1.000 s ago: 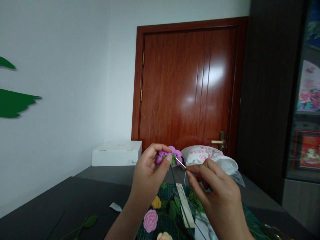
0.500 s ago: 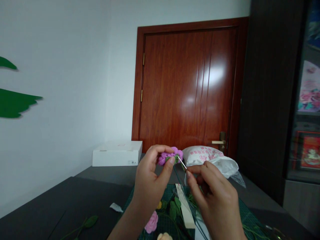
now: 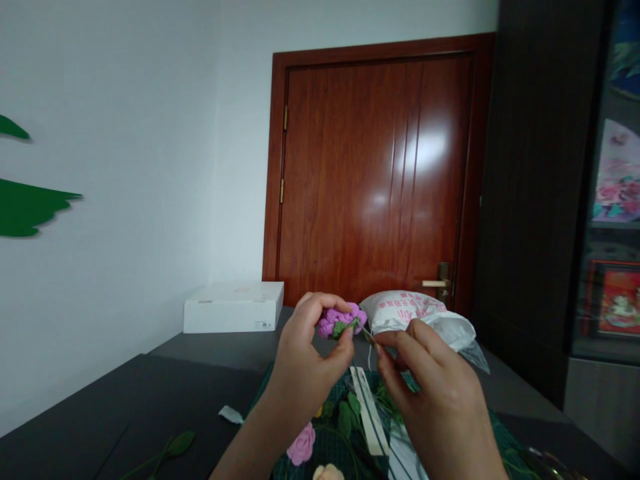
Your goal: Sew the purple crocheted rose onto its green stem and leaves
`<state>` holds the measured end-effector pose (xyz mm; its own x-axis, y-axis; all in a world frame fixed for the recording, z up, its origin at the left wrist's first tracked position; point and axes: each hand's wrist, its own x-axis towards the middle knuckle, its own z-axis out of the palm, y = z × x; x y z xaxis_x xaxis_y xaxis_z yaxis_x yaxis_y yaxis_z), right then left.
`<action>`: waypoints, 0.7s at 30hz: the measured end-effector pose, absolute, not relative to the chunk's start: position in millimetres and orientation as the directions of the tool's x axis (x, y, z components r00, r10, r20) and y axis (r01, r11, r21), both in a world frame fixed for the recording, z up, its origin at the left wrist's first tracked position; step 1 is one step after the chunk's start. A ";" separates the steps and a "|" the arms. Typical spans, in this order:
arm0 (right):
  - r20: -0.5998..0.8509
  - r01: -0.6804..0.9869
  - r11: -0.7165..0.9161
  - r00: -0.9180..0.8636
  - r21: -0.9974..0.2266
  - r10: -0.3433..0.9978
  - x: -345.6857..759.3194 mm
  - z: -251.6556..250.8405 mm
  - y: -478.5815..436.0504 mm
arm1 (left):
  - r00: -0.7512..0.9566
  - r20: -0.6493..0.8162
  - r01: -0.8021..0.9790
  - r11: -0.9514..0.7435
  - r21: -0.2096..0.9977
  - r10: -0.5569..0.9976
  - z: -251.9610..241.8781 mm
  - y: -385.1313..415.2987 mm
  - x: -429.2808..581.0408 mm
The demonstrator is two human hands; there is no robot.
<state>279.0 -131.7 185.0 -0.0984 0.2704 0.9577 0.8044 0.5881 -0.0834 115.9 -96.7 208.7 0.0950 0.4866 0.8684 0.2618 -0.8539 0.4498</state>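
Observation:
My left hand (image 3: 311,347) pinches a purple crocheted flower (image 3: 332,321) between thumb and fingers, holding it up over the table. The flower's green base (image 3: 341,329) faces me. From the right, my right hand (image 3: 434,380) grips a thin metal needle-like tool (image 3: 365,329) between thumb and forefinger. Its far end meets the green base; whether it is a needle or a hook cannot be made out. Dark green stems run down below the flower, over a pale strip (image 3: 369,417) on the green cutting mat (image 3: 327,460).
On the mat lie a pink crocheted rose (image 3: 302,445), a cream flower (image 3: 329,473) and green leaves (image 3: 345,419). A leafy stem (image 3: 180,444) is at front left. Behind stand a white box (image 3: 233,308) and a white plastic bag (image 3: 400,312). Shiny metal items sit at lower right.
The flower has tipped, showing more of its green base. My left thumb has shifted down and right. Less of the tool's shaft shows now, and the stems hang across the pale strip.

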 end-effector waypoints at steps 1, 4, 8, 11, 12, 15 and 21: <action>0.956 0.799 0.595 -0.102 -0.086 0.275 279.3 185.4 -131.5 | 0.090 0.864 0.265 -0.848 0.459 0.495 209.0 -96.9 116.0; 0.943 0.760 0.638 -0.109 -0.125 0.315 283.0 188.4 -129.6 | 0.082 0.840 0.236 -0.830 0.506 0.536 210.7 -97.6 115.2; 0.929 0.690 0.706 -0.140 -0.157 0.343 291.7 192.1 -124.3 | 0.097 0.791 0.135 -0.795 0.591 0.604 213.7 -99.6 112.8; 0.926 0.668 0.725 -0.144 -0.169 0.348 296.6 192.6 -120.2 | 0.120 0.743 0.030 -0.750 0.661 0.659 215.6 -101.8 112.6; 0.924 0.665 0.726 -0.141 -0.176 0.354 297.5 192.4 -119.1 | 0.125 0.730 0.003 -0.736 0.677 0.672 216.0 -102.5 112.7; 0.925 0.658 0.731 -0.137 -0.182 0.354 299.0 191.5 -116.8 | 0.136 0.703 -0.045 -0.704 0.709 0.698 216.2 -104.2 113.1; 0.954 0.657 0.747 -0.146 -0.105 0.263 302.1 192.4 -112.1 | 0.183 0.654 -0.097 -0.649 0.755 0.734 216.3 -106.2 111.8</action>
<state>302.1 -112.1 192.4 -0.1462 0.2629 0.9537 0.6568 0.7467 -0.1051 111.8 -106.2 216.3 0.1828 0.7339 0.6542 -0.0973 -0.6487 0.7548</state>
